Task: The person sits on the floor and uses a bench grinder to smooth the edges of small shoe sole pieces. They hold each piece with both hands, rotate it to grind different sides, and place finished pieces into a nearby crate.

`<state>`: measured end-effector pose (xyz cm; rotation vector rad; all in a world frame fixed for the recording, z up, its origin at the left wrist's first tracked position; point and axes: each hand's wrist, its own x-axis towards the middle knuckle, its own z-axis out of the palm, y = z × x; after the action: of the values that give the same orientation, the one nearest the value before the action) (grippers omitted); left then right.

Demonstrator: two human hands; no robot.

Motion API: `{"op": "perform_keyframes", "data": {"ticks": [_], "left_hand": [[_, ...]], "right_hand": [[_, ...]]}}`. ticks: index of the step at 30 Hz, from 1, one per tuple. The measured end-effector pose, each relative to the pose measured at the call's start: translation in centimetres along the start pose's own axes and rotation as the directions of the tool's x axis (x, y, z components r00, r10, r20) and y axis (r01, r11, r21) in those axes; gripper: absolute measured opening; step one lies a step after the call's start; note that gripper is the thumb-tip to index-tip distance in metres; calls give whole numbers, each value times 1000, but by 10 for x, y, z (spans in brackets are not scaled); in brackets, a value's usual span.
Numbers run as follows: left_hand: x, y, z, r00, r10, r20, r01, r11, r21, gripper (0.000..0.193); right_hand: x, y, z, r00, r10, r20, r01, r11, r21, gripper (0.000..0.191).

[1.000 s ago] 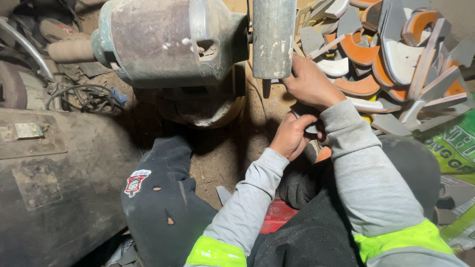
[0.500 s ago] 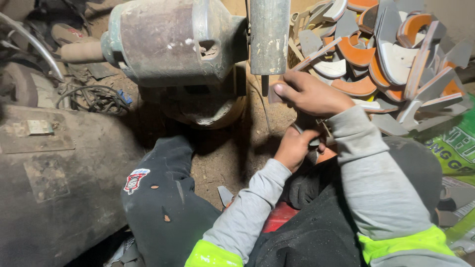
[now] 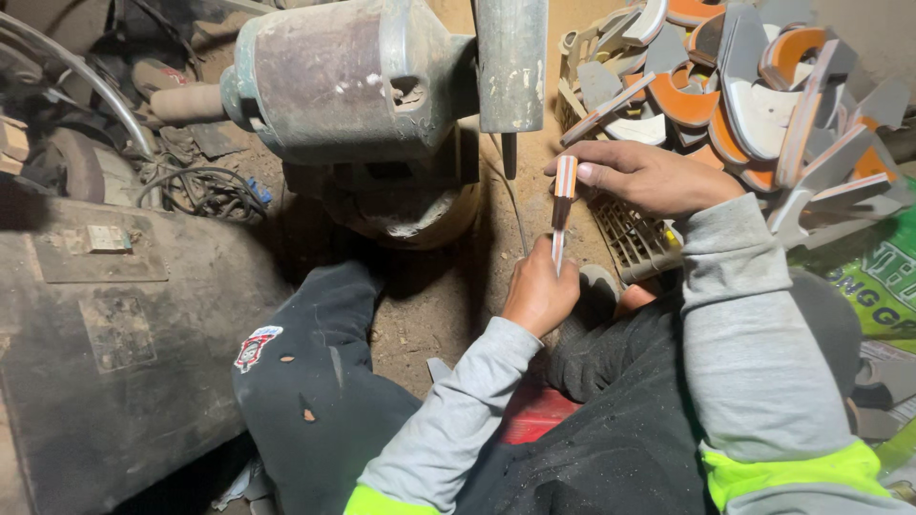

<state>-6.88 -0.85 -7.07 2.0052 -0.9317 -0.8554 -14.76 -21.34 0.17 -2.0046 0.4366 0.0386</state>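
Left hand [image 3: 539, 294] gripping strip [image 3: 561, 215] bottom, right hand [image 3: 649, 176] pinching its top, below grinder [image 3: 372, 76], beside sole pile [image 3: 744, 95]

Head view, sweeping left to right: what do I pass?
Dark metal casing → grinder motor housing → left hand holding the striped orange-and-white piece → right hand at its top → heap of orange-and-grey cut pieces → green sack.

The person is wearing a grey long-sleeved top with bright yellow-green bands on both upper sleeves [image 3: 763, 362], at the lower right of the frame. Dark dusty trousers [image 3: 315, 401] are showing a small red-and-white patch at lower centre-left.
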Motion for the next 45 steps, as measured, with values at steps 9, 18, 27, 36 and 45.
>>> {"op": "perform_keyframes", "data": {"ticks": [9, 18, 27, 36, 45], "left_hand": [[-21, 13, -5, 970, -16, 242, 121, 897, -424, 29], [23, 13, 20, 936, 99, 338, 225, 570, -790, 20], [43, 21, 11, 915, 169, 366, 258, 450, -855, 17], [25, 1, 21, 901, 140, 410, 286, 518, -806, 25], [15, -45, -4, 995, 90, 32, -58, 843, -534, 36]], "right_hand": [[6, 8, 9, 995, 97, 15, -94, 989, -117, 50], [38, -7, 34, 970, -32, -240, 35, 999, 8, 38], [59, -10, 26, 943, -89, -321, 84, 996, -30, 40], [50, -4, 30, 969, -107, -221, 90, 992, -86, 44], [21, 0, 8, 975, 163, -152, -147, 983, 112, 29]]}}
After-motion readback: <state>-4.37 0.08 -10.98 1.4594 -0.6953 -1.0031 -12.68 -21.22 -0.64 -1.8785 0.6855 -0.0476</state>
